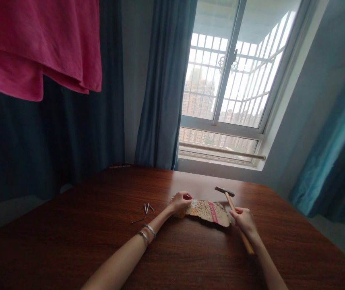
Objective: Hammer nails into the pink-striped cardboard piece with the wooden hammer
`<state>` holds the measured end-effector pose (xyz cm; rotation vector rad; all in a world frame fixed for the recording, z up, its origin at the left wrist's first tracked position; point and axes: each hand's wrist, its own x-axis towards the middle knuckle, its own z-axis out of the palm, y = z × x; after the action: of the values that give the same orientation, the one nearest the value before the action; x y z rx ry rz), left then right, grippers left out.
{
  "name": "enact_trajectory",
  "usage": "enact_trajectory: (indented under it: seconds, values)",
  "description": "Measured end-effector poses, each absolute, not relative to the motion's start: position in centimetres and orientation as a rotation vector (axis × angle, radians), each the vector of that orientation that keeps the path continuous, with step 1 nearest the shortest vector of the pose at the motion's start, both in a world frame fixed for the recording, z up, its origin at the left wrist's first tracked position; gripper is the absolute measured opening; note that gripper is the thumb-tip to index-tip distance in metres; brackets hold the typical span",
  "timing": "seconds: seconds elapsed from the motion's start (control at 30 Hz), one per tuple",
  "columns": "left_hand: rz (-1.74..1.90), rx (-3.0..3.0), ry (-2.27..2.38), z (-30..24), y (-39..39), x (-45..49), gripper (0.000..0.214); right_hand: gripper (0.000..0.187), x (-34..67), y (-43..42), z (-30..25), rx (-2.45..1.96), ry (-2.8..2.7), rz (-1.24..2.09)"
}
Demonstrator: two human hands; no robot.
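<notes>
So the work here looks well underway to me: the patterned sheet (204, 211) is already crowded with dark dots, plus a pink band and slits or stripes toward its right end. Can't tell if the dots are holes or print, so no clue how much is left. Some loose nails (147, 208) lie on the table (69, 241) off to the left of the left fingers.

The hammer (230, 202) is in the right hand (244, 219), fingers wrapped round the handle. Its head sits beyond those fingers, angled a bit left, with the butt poking out on the near side, so the long axis runs far-left to near-right. The left hand (180, 202) has its fingers bunched narrow over the sheet's left end; can't tell if they pinch anything. The sheet stretches rightward from them, its long axis roughly sideways, right end just short of the right fingers.
</notes>
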<state>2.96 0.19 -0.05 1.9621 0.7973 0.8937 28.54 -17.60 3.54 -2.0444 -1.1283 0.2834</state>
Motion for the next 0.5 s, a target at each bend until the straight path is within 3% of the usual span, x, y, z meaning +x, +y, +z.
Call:
enact_trajectory:
  seconds: [0.5]
  values:
    - [0.857, 1.916, 0.845, 0.3, 0.1, 3.1, 0.023, 0.035, 29.9, -18.1, 2.7, -2.275, -1.255, 0.153]
